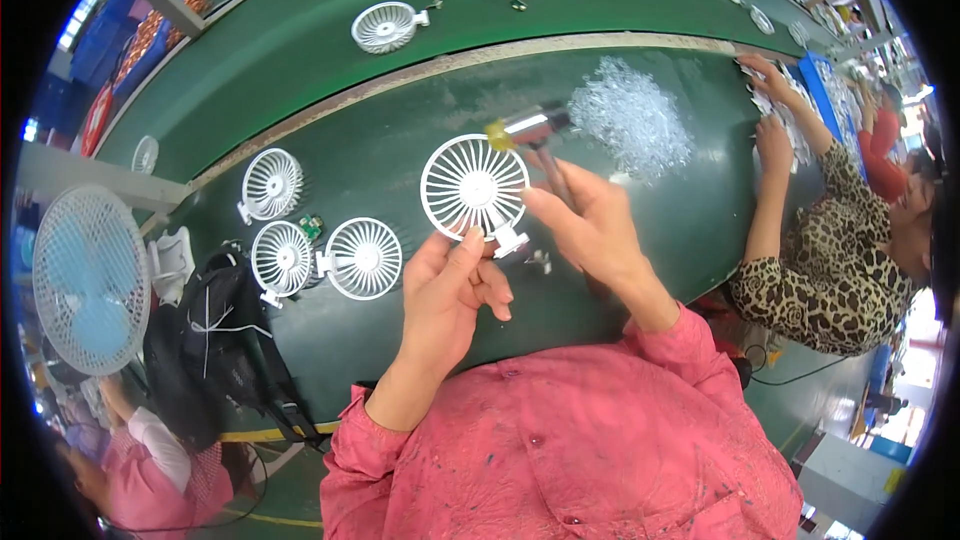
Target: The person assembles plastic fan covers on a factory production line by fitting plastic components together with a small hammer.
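My left hand (442, 292) grips a round white fan housing (474, 187) at its lower edge, thumb on the slatted front. A small white hinge piece (510, 241) sticks out at the housing's lower right. In my right hand (600, 228) is a hammer (533, 127), gripped by its handle; its metal head with a yellow tip is slightly blurred and hovers over the housing's upper right rim. Whether the tip touches the rim I cannot tell. Left of my hands, white fan housings (365, 257) lie on the green table, beside a small green circuit board (311, 228).
A heap of small clear plastic pieces (630, 118) lies beyond my right hand. Along the far side runs a green conveyor belt (300, 65) carrying more fan housings (388, 27). A black backpack (225, 340) and a standing fan (90, 280) are at the left. A co-worker's hands (772, 140) work at the right.
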